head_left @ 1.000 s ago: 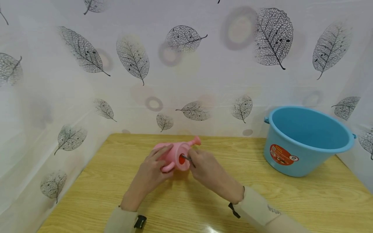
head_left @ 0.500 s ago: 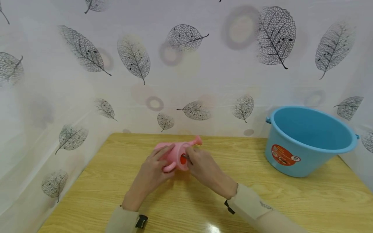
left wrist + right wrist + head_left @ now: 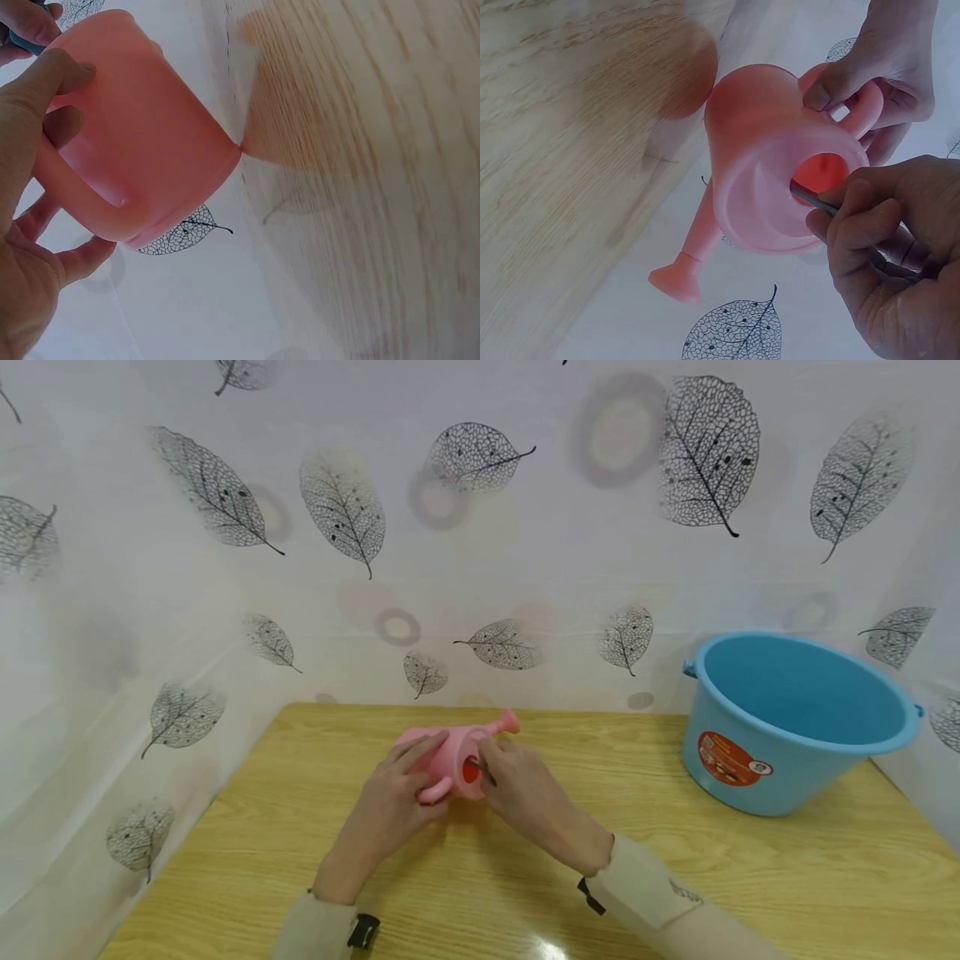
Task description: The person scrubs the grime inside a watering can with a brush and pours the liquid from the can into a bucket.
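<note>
While L hand (image 3: 393, 787) grips pink plastic watering can (image 3: 757, 105), tilted prob. for access, R hand (image 3: 525, 797) pinches thin grey rod (image 3: 815, 199) @ can's round opening (image 3: 825, 171).

Operator: Lighting, head view?

Technician: Diffuse, slightly dim. A glare spot (image 3: 550, 950) marks the foreground of the bench (image 3: 255, 835) — soft shadows (image 3: 453, 835) lie below the watering can (image 3: 454, 758).

Operator: Wrist views?

Technician: Hazy, low in contrast. The glossy bench mirrors the can as a reddish patch (image 3: 289, 105); the can's interior shows saturated red.

Operator: Sharpness?

Technician: Head view resolves the leaf prints (image 3: 708, 452) cleanly — fine lettering on the bucket (image 3: 750, 793) label (image 3: 722, 758) is illegible.
</note>
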A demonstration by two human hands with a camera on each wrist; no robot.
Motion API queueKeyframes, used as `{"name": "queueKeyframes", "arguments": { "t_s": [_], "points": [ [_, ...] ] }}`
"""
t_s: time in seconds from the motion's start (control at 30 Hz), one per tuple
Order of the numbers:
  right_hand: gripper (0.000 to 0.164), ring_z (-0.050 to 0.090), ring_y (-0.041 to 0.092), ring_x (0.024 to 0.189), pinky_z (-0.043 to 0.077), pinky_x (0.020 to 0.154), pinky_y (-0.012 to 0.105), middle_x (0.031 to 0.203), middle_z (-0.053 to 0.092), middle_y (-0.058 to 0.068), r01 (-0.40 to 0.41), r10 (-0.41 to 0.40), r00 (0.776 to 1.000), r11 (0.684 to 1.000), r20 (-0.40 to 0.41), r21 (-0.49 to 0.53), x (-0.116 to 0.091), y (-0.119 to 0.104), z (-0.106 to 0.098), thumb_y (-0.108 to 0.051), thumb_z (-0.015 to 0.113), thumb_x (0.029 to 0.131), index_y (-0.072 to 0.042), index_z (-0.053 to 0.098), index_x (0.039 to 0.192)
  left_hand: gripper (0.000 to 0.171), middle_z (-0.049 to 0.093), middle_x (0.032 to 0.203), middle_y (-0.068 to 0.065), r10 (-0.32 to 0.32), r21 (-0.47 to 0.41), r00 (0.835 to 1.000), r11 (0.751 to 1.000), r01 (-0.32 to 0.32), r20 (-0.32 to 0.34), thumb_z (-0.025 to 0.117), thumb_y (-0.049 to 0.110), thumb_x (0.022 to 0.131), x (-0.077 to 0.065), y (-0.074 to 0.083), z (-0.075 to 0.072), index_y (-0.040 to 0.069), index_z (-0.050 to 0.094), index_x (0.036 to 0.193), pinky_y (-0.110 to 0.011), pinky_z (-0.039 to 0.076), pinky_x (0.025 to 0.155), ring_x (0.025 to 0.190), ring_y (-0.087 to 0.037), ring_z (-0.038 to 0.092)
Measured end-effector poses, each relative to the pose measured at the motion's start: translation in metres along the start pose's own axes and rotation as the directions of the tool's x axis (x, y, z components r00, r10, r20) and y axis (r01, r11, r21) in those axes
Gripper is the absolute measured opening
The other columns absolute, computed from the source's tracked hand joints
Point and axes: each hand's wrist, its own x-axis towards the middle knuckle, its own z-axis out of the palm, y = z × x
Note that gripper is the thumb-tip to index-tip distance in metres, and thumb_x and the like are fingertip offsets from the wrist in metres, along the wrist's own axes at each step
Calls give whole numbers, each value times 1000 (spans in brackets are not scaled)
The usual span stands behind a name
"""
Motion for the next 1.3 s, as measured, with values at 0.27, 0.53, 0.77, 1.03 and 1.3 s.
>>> {"name": "queueKeyframes", "arguments": {
  "t_s": [0.27,0.53,0.77,1.03,1.3],
  "points": [
    [19,37,9,55,27,47,16,66,50,2,44,-47,998,997,-36,-59,-5,-5,-6,7,68,85,-3,57,97,22,61,146,-11,1,-9,1000,1000,-1,-11,87,15,75,0,-2,0,12,67,67,-47,49,114,134,-35,57],
    [38,42,8,50,32,44,14,70,55,1,208,-234,968,949,-86,-238,-13,1,-8,6,76,78,-4,56,109,21,61,146,-10,-17,-46,1000,999,16,-22,87,14,74,0,-4,0,11,68,68,-47,50,113,134,-35,57],
    [36,44,7,53,34,44,14,70,55,0,317,-354,933,892,-62,-324,-13,7,-10,5,76,78,-5,56,106,22,60,147,-8,-48,-48,999,998,47,-8,88,14,75,-1,-4,-1,11,67,68,-46,52,110,136,-34,55],
    [37,52,9,59,43,49,14,81,60,3,404,-437,899,857,-34,-320,-10,17,-1,8,76,73,-7,58,101,21,60,147,-9,-18,-40,1000,999,17,-15,88,13,75,-1,-4,0,11,67,68,-45,52,110,134,-33,56],
    [38,51,10,62,40,46,13,88,59,4,427,-475,878,830,-53,-359,-3,22,7,9,77,68,-8,55,93,21,61,145,-9,-6,-44,1000,999,5,-24,87,13,75,-1,-5,0,12,67,68,-46,53,109,134,-34,57]
  ]
}}
